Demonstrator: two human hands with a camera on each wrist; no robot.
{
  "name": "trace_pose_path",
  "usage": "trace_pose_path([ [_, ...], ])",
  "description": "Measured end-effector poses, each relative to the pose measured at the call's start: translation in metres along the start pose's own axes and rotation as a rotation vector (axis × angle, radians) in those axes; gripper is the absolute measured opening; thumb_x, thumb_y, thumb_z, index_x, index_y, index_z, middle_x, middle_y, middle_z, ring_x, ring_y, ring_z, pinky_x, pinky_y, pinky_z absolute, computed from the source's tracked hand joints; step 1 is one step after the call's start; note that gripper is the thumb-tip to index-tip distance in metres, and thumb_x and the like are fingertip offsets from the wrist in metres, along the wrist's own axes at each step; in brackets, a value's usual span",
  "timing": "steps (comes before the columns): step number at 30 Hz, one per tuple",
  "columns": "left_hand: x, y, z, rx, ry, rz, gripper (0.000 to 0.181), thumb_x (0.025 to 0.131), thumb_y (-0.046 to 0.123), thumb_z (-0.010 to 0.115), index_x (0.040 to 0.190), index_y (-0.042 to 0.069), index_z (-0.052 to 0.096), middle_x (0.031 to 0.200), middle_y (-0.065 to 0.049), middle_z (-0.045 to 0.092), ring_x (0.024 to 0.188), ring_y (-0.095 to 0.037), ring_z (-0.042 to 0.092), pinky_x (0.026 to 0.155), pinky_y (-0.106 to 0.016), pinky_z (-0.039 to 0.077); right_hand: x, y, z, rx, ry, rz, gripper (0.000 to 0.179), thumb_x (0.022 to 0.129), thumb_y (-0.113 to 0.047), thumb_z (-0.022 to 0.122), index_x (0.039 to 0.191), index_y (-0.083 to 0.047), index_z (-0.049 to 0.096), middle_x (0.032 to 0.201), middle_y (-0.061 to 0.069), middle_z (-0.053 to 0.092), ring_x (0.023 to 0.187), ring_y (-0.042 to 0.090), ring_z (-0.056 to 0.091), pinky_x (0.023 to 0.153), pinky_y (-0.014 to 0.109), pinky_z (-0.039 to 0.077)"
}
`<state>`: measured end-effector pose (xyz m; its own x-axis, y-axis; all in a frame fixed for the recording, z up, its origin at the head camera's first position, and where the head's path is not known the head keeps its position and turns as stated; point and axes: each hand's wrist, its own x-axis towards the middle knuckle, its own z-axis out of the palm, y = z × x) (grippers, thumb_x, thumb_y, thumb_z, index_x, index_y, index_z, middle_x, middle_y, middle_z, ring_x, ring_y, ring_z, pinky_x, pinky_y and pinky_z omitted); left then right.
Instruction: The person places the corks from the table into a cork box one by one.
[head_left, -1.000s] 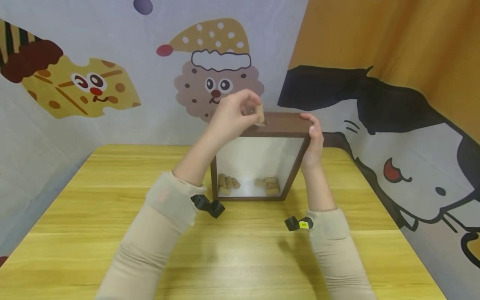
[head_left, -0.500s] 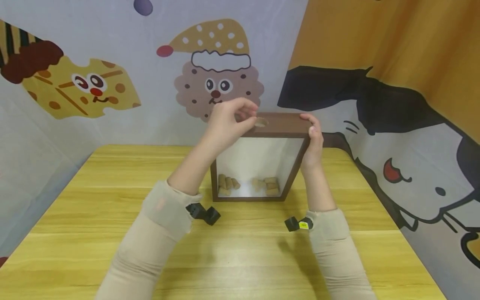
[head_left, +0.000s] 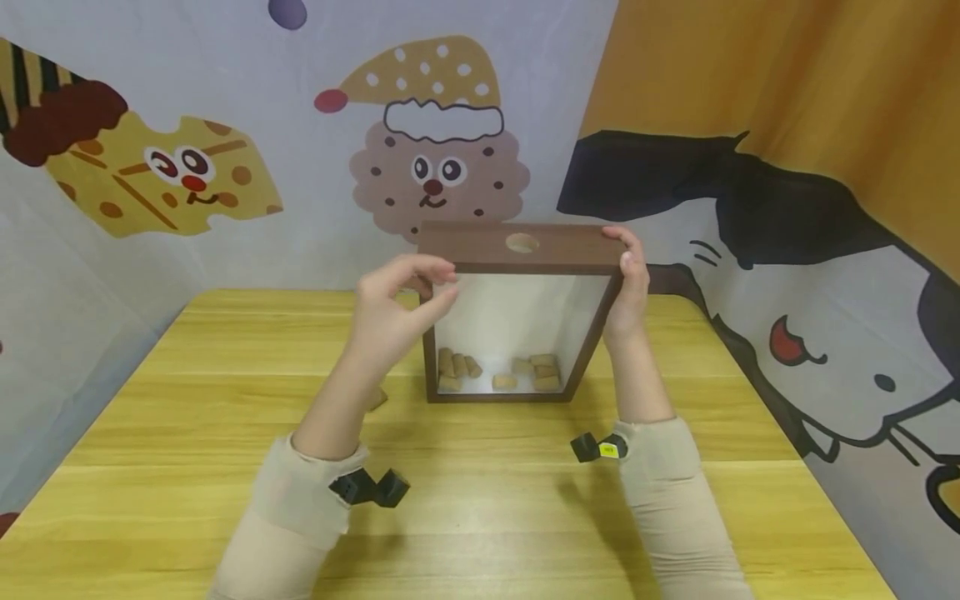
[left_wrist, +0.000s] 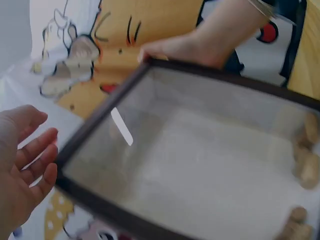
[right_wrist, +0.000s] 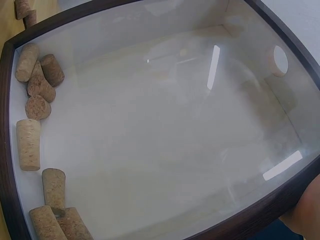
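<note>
A brown wooden shadow box (head_left: 517, 268) with a clear front stands upright on the table, with a round hole (head_left: 522, 242) in its top. Several wine corks (right_wrist: 29, 144) lie along its inside bottom, in the head view as two clusters and a single cork (head_left: 505, 382) between them. My right hand (head_left: 628, 287) grips the box's upper right corner. Near the upper left corner is my left hand (head_left: 393, 312), fingers loosely bent and apart, nothing between them. The left wrist view shows this hand (left_wrist: 25, 165) beside the dark frame (left_wrist: 100, 107).
On the table (head_left: 480, 500), left of the box, a loose cork (head_left: 377, 399) shows partly behind my left forearm. More corks (right_wrist: 22, 9) appear outside the frame in the right wrist view. A cartoon-printed cloth (head_left: 300, 250) hangs behind the table.
A cork pinched in my left hand above the hole is gone from the fingers. One more cork lies on the box's bottom. The left hand has moved down and left; the right stayed.
</note>
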<state>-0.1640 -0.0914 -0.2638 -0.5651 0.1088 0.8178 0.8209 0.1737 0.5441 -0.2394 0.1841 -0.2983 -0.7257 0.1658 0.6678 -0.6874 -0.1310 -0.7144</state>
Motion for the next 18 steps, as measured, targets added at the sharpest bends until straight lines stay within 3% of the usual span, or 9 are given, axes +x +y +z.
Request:
trace_pose_path([
  [3,-0.017,-0.013,-0.008,0.002,0.001,-0.053,0.019,0.078,-0.009,0.073,0.095,-0.001,0.069,0.087,-0.007,0.069,0.077,-0.02,0.06,0.068,-0.028,0.049,0.0,-0.001,-0.001,0.013,-0.008,0.002,0.053,0.086,-0.057,0.053,0.122,-0.018,0.06,0.12,0.011,0.054,0.106,0.025,0.046,0.085,0.037,0.033],
  [13,-0.07,-0.057,-0.04,0.084,-0.057,-0.356,0.02,0.083,0.0,0.073,0.103,0.002,0.068,0.093,-0.008,0.068,0.084,-0.02,0.059,0.071,-0.029,0.048,-0.001,-0.002,-0.001,-0.001,0.001,0.014,0.055,0.085,-0.059,0.054,0.122,-0.019,0.06,0.118,0.011,0.055,0.104,0.024,0.047,0.083,0.037,0.034],
  [18,-0.088,-0.079,-0.059,0.118,-0.129,-0.497,0.029,0.085,0.01,0.073,0.113,0.005,0.066,0.1,-0.01,0.067,0.088,-0.024,0.058,0.074,-0.032,0.046,-0.002,-0.002,-0.001,-0.002,-0.002,0.016,0.054,0.085,-0.058,0.053,0.122,-0.019,0.06,0.119,0.01,0.054,0.105,0.024,0.047,0.083,0.036,0.034],
])
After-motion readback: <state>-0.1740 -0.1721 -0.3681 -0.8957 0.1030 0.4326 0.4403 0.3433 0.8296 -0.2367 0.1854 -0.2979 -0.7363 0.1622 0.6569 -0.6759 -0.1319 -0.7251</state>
